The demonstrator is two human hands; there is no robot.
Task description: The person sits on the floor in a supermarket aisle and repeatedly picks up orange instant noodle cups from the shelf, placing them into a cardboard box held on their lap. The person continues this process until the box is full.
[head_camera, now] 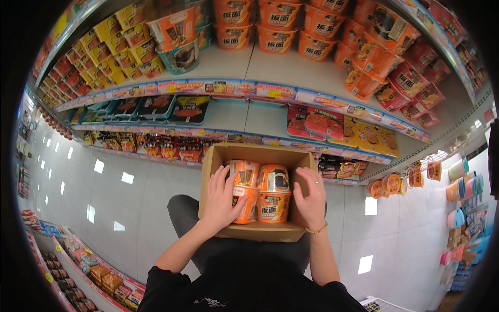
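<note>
An open cardboard box (pixel 255 231) rests at my lap, below the shelf fronts. Inside it several orange instant-noodle buckets (pixel 273 207) lie in two columns, their printed sides towards me. My left hand (pixel 223 199) is over the left column, fingers spread, with the thumb across the lower left bucket (pixel 246 206). At the box's right side is my right hand (pixel 311 195), fingers apart and bent in over the inner wall, beside the right column. Neither hand is closed around a bucket; whether the fingertips touch the cardboard or the buckets is unclear.
The upper shelf (pixel 269 70) carries stacked orange buckets (pixel 276 41), yellow noodle cups (pixel 117 46) and red buckets (pixel 407 82). Boxed trays (pixel 156 106) and red packs (pixel 324 123) sit one shelf lower. Plastic tubs (pixel 456 191) stand at right; another goods shelf (pixel 93 273) is behind left.
</note>
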